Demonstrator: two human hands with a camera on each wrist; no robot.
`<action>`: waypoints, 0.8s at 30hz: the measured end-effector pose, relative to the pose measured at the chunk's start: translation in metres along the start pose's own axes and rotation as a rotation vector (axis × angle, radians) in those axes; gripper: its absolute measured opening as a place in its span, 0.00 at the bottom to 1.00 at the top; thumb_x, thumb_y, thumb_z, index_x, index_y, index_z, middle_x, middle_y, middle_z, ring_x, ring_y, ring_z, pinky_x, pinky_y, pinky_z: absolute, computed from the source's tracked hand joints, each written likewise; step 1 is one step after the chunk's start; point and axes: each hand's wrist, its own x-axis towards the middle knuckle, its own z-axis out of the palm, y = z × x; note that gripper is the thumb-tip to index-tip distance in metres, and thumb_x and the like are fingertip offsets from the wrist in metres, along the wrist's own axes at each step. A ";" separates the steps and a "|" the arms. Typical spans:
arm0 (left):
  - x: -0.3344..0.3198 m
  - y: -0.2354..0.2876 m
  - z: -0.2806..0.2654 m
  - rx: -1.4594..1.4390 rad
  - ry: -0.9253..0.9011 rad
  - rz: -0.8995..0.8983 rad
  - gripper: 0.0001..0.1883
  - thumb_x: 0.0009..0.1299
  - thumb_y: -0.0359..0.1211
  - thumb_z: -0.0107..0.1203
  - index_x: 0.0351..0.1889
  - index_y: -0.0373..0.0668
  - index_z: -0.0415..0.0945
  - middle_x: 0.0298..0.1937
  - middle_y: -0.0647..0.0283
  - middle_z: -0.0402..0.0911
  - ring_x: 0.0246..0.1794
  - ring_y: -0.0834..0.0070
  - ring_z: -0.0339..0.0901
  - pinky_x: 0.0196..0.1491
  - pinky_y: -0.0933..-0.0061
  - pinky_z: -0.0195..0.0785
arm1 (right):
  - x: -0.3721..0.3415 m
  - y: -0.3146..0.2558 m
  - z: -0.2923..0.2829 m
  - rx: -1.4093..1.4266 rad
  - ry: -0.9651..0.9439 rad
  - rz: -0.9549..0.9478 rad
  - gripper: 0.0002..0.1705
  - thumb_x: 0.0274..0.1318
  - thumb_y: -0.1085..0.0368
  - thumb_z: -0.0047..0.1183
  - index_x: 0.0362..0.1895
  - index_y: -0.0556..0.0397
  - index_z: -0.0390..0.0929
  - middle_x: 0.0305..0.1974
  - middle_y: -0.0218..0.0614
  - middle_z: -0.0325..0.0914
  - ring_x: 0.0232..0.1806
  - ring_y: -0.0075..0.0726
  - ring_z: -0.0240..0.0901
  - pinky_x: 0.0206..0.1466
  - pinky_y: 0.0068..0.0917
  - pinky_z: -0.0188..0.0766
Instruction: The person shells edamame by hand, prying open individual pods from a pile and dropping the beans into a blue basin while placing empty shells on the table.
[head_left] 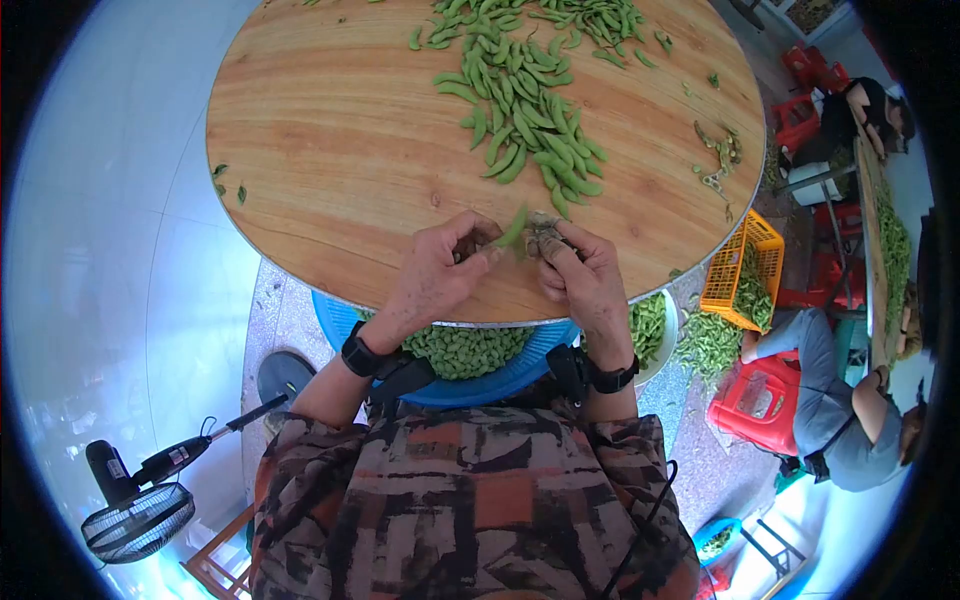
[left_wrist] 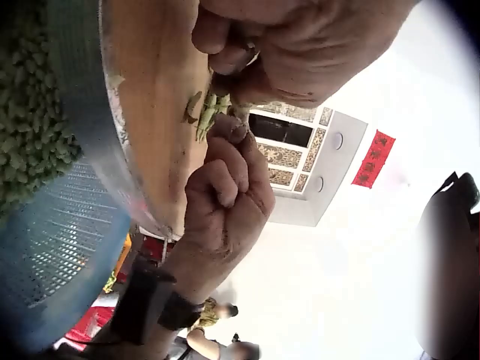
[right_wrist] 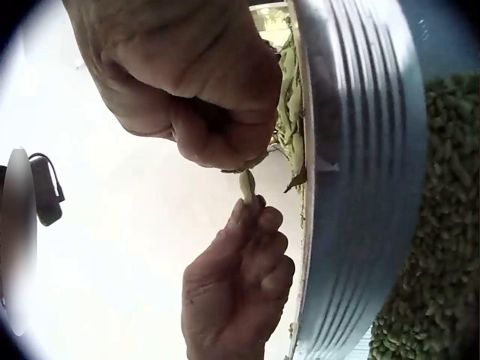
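In the head view, my left hand (head_left: 445, 265) pinches a green soybean pod (head_left: 515, 226) between thumb and fingertips, above the near part of the round wooden table (head_left: 330, 170). My right hand (head_left: 583, 268) faces it with fingers curled and dark-stained fingertips. In the right wrist view the soybean pod (right_wrist: 247, 185) spans the short gap between both hands, its upper end right at the right hand's fingertips. A pile of whole soybean pods (head_left: 530, 110) runs from the far side toward my hands. Under the table edge, a blue basket (head_left: 335, 318) holds shelled green beans (head_left: 465, 350).
Discarded shells (head_left: 722, 155) lie at the table's right. Below right are a pale bowl of pods (head_left: 648, 325), a yellow crate (head_left: 768, 245) and a red stool (head_left: 755, 405). A person (head_left: 850, 420) sits there beside another table. A fan (head_left: 138, 520) stands at lower left.
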 end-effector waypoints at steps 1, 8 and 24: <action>-0.002 0.001 0.001 -0.003 0.000 0.000 0.08 0.67 0.25 0.57 0.44 0.37 0.75 0.35 0.69 0.79 0.34 0.86 0.70 0.37 0.81 0.65 | 0.000 0.000 -0.001 -0.001 -0.014 0.025 0.12 0.66 0.68 0.44 0.48 0.59 0.77 0.17 0.18 0.60 0.17 0.12 0.50 0.18 0.15 0.47; -0.009 0.011 0.006 0.257 0.068 0.116 0.07 0.65 0.25 0.58 0.40 0.36 0.75 0.30 0.69 0.77 0.26 0.86 0.66 0.28 0.80 0.61 | -0.004 0.003 -0.008 -0.030 -0.076 0.049 0.12 0.67 0.67 0.45 0.49 0.59 0.77 0.18 0.16 0.58 0.17 0.11 0.49 0.18 0.15 0.44; -0.010 -0.006 0.011 -0.423 -0.112 0.023 0.07 0.64 0.24 0.58 0.39 0.38 0.74 0.32 0.66 0.78 0.26 0.84 0.70 0.27 0.82 0.60 | -0.011 0.004 -0.018 0.003 -0.154 0.034 0.12 0.67 0.70 0.44 0.49 0.62 0.76 0.19 0.17 0.57 0.17 0.11 0.46 0.17 0.15 0.42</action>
